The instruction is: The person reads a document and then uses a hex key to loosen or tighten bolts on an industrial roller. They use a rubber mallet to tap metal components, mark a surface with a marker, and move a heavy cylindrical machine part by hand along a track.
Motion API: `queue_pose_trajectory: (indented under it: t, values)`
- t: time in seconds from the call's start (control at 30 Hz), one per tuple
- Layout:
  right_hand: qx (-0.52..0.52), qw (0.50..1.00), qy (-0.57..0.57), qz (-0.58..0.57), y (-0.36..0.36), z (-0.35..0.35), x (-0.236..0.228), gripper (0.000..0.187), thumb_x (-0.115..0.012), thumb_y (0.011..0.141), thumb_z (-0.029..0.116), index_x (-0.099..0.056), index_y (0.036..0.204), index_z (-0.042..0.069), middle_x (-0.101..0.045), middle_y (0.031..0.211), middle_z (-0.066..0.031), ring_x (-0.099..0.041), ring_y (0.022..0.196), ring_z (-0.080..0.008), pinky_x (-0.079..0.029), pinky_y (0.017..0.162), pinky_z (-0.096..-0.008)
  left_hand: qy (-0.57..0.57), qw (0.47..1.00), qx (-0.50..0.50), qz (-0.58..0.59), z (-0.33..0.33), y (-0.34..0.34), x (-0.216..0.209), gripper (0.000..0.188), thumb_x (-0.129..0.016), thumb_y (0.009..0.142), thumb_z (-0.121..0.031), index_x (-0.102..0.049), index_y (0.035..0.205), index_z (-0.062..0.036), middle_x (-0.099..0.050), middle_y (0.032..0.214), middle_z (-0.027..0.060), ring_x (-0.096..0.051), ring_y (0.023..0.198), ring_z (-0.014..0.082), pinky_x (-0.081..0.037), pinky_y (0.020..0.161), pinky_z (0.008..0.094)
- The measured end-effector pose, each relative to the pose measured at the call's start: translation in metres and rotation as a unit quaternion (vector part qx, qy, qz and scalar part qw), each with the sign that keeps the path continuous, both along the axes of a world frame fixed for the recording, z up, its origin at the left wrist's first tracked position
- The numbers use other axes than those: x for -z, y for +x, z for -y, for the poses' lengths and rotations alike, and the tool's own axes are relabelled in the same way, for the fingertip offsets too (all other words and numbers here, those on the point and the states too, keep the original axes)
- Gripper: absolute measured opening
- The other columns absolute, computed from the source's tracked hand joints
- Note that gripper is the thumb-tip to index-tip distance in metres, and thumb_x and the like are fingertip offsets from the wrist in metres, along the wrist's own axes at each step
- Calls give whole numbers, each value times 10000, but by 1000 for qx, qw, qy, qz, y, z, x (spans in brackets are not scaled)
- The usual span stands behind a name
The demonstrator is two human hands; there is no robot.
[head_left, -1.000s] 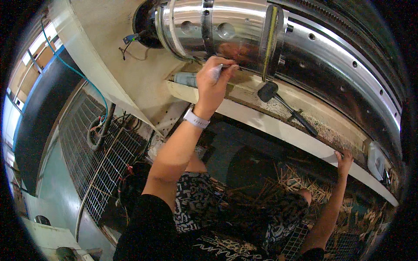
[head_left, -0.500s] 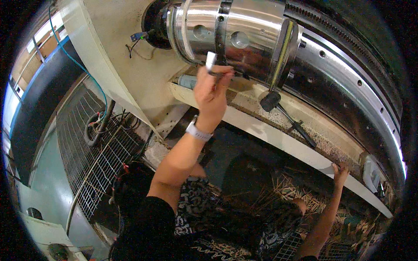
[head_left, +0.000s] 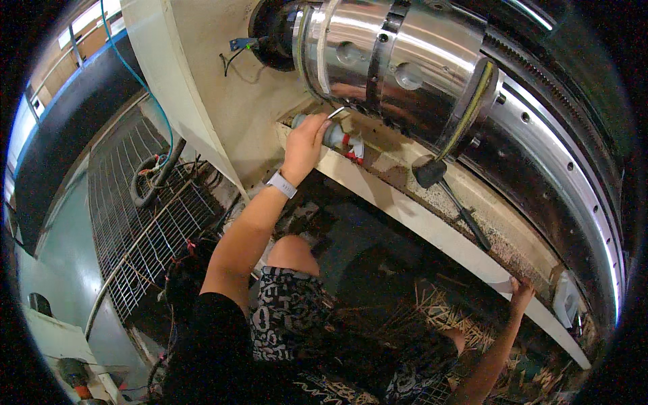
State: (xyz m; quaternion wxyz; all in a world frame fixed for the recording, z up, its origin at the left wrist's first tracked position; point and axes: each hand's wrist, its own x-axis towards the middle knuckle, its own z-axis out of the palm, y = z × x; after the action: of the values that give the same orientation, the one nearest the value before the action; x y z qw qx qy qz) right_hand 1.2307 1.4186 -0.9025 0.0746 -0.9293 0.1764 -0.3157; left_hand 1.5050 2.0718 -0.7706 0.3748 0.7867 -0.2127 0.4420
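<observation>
My left hand [head_left: 305, 145] is closed on a thin, shiny metal tool [head_left: 337, 112], whose tip sticks out past the thumb; its exact kind cannot be made out. Directly beside those fingers, a grey spray bottle [head_left: 334, 137] with a red and white trigger head lies in the cream trough, partly hidden by my hand. Just above is the big polished metal cylinder [head_left: 378, 57] with round recesses and a dark band. Far to the right, my right hand [head_left: 521, 294] grips the edge of the cream ledge [head_left: 432, 233].
A black-headed mallet [head_left: 429, 173] lies across the trough, its handle toward the ledge. A clear plastic piece [head_left: 565, 297] sits at the trough's right end. Wood scraps [head_left: 452, 317] litter the floor below. Wire mesh [head_left: 145, 270] and a coiled hose [head_left: 145, 192] are at left.
My left hand has come down and left from in front of the cylinder to the spray bottle, still holding the metal tool. The view has shifted; my right hand stays on the ledge.
</observation>
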Motion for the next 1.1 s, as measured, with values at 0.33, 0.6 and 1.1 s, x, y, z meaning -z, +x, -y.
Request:
queue_pose_trajectory:
  t: [0.33,0.6,1.1]
  values:
    - [-15,997,56,-46,-2,-27,-22,349,-616,795,385,-555,820,43,-543,848,-121,-508,848,-308,-317,843,-461,59,998,-2,14,-8,8,-12,114,-522,851,-121,-548,913,-29,-579,844,177,-548,760,383,-443,628,426]
    - [48,990,57,-120,-1,-13,-16,377,-640,778,365,-611,980,48,-591,993,-137,-524,915,-316,-330,865,-446,53,997,0,-47,4,-1,-11,111,-524,852,-131,-507,864,-22,-556,786,216,-539,739,406,-428,585,449]
    - [55,996,-66,31,-4,-36,-11,501,-681,713,426,-592,958,-1,-559,1008,-174,-485,1004,-356,-301,910,-518,-53,989,44,-133,4,26,12,394,-395,928,-329,-547,853,27,-574,837,157,-526,791,301,-399,724,376]
